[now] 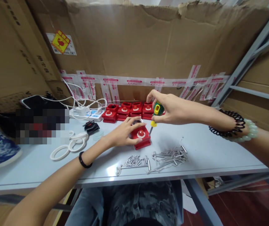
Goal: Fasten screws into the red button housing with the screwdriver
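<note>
Red block (144,140), domed centre (141,133), left hand (125,131) clasping it, right hand (166,107) gripping green-yellow screwdriver (157,109)

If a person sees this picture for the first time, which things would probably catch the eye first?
Probably the bright red block on the table, held by the left hand, with the right hand holding a green-and-yellow screwdriver at its right edge. Behind it, similar red blocks stand in a row before the cardboard; nearer the viewer lie shiny metal screws.
</note>
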`<state>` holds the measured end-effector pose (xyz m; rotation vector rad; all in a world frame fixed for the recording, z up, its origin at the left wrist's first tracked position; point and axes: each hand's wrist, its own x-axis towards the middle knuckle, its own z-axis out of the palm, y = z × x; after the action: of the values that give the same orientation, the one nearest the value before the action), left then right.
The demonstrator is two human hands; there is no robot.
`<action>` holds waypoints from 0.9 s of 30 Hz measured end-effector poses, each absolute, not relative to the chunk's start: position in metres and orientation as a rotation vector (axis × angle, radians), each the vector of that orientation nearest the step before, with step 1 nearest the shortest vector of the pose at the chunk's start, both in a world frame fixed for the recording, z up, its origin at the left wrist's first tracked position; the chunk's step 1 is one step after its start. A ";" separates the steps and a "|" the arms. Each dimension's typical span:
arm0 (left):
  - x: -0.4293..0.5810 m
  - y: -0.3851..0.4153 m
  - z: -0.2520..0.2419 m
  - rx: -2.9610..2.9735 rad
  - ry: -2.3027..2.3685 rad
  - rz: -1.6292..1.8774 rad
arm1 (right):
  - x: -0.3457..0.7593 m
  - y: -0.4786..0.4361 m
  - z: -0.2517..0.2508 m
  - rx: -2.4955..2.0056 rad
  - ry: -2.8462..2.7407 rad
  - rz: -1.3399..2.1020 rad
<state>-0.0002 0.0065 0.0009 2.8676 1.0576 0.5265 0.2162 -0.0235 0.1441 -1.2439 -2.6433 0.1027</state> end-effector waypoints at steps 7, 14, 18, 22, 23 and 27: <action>0.000 0.007 0.001 2.864 1.054 0.528 | 0.215 -0.025 0.145 -1.254 -2.652 0.180; 0.000 0.007 0.000 2.861 1.068 0.531 | 0.216 -0.021 0.142 -1.297 -2.593 0.086; 0.000 0.007 0.000 2.866 1.065 0.526 | 0.218 -0.020 0.142 -1.234 -2.632 0.142; 0.000 0.006 0.001 2.861 1.064 0.537 | 0.218 -0.021 0.143 -1.223 -2.627 0.106; 0.000 0.006 0.001 2.858 1.065 0.538 | 0.218 -0.021 0.143 -1.208 -2.620 0.115; 0.000 0.006 0.001 2.852 1.060 0.530 | 0.218 -0.023 0.147 -1.106 -2.482 0.139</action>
<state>-0.0004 0.0061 0.0014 2.8525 1.0598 0.5303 0.2178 -0.0230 0.1474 -1.1061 -2.4819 0.1385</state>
